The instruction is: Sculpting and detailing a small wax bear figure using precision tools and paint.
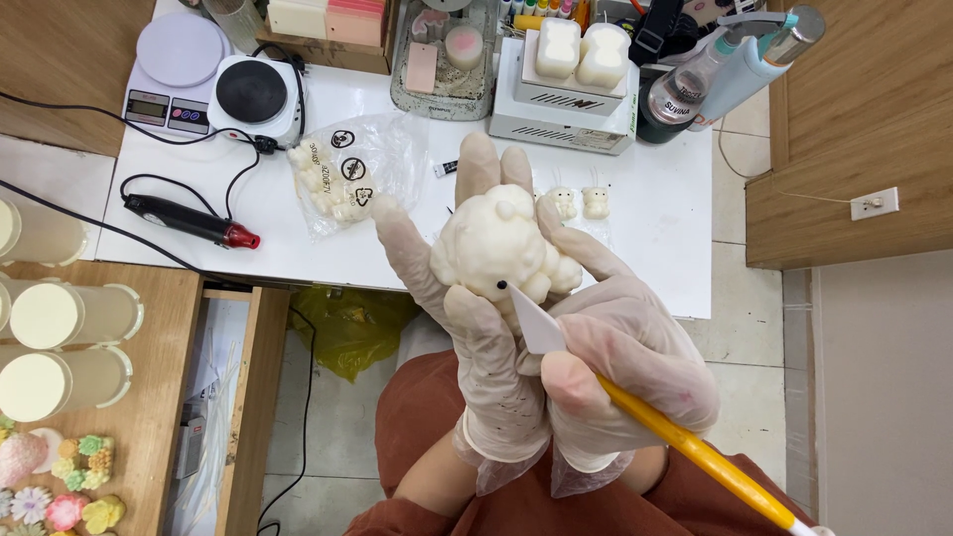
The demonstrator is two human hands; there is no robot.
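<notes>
Fingers of gloved left hand wrapped round cream animal-shaped figure, steadied for trimming; yellow-handled blade tool pinched by right hand, tip at face.

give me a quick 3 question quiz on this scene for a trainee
1. True or false: the left hand holds the cream figure.
2. Which tool is in the right hand? A) the heat gun B) a yellow-handled tool with a white blade C) a spray bottle
3. Fill in: two small figures stand on the white ____, behind the hands.

Key
1. True: its gloved fingers wrap the cream figure from below.
2. B: the yellow-handled tool has its white blade at the figure's lower front, while the heat gun lies on the table.
3. table
</notes>
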